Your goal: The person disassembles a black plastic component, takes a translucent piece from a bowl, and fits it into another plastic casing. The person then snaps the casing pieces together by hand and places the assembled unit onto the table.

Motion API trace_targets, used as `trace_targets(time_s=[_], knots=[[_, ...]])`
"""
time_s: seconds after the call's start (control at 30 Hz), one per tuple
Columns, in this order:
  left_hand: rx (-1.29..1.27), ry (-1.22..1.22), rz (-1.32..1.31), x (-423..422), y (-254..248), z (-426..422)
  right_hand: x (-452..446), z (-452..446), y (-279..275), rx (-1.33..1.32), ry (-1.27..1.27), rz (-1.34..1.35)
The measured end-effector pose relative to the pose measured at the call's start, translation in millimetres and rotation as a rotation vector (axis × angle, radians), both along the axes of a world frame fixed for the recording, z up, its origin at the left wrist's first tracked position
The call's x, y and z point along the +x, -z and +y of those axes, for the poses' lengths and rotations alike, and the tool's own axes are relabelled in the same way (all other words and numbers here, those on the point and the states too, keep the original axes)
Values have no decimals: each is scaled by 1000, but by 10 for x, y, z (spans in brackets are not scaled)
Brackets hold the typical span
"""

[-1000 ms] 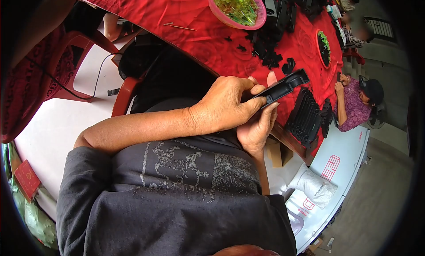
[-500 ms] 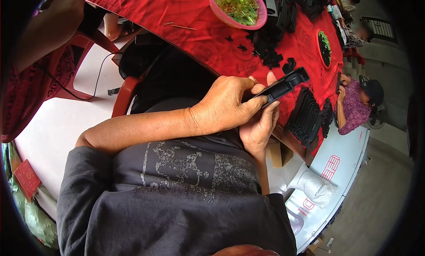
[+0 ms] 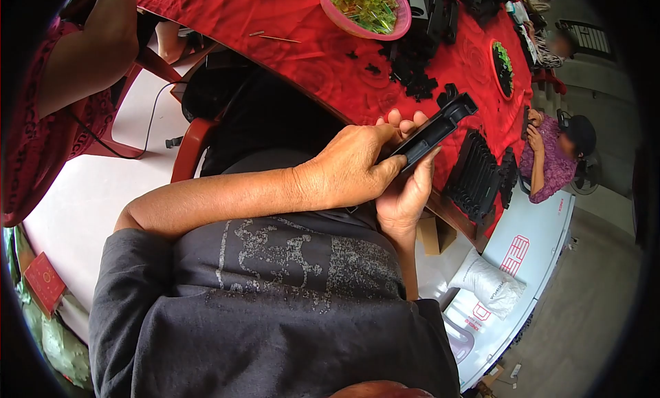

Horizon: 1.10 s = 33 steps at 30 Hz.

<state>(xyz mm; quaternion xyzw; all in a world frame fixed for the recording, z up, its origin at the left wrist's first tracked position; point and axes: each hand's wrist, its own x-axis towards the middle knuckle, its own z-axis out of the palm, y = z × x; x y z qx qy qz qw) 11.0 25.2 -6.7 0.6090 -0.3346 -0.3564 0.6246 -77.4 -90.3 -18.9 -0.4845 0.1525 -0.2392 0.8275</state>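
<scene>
Both of my hands hold a long black plastic part [image 3: 436, 132] with a hollow channel and a rounded recess at its far end. It is tilted, pointing up and to the right above the table's near edge. My left hand [image 3: 347, 165] is closed on the near end, its thumb pressed along the part. My right hand [image 3: 402, 202] supports it from beneath and the right side, with fingertips showing behind it and the thumb alongside. The near end is hidden by my hands. Just beyond are a row of similar black parts [image 3: 474, 178] and loose black pieces [image 3: 416, 78].
On the red-covered table [image 3: 275, 61] stand a pink basket [image 3: 331, 14] of yellow-green clear pieces and a red tray [image 3: 493, 68] with green and black bits. A co-worker in a purple top [image 3: 552, 160] sits at right. A white pillow-like bag [image 3: 485, 284] lies nearby.
The black part has shifted slightly left and down and slid back into my grip, and my right hand's fingers show differently behind it. The view has shifted a little.
</scene>
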Motion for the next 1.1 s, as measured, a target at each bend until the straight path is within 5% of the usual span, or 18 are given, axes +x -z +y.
trace_targets(time_s=[0.33, 0.53, 1.1], knots=[[100, -51, -81, -17, -71, 33, -37, -47, 102, 112, -90, -74], [-130, -188, -90, -103, 127, -76, -39, -39, 57, 90, -58, 2], [-16, -9, 92, -53, 133, -37, -12, -99, 26, 156, -20, 110]])
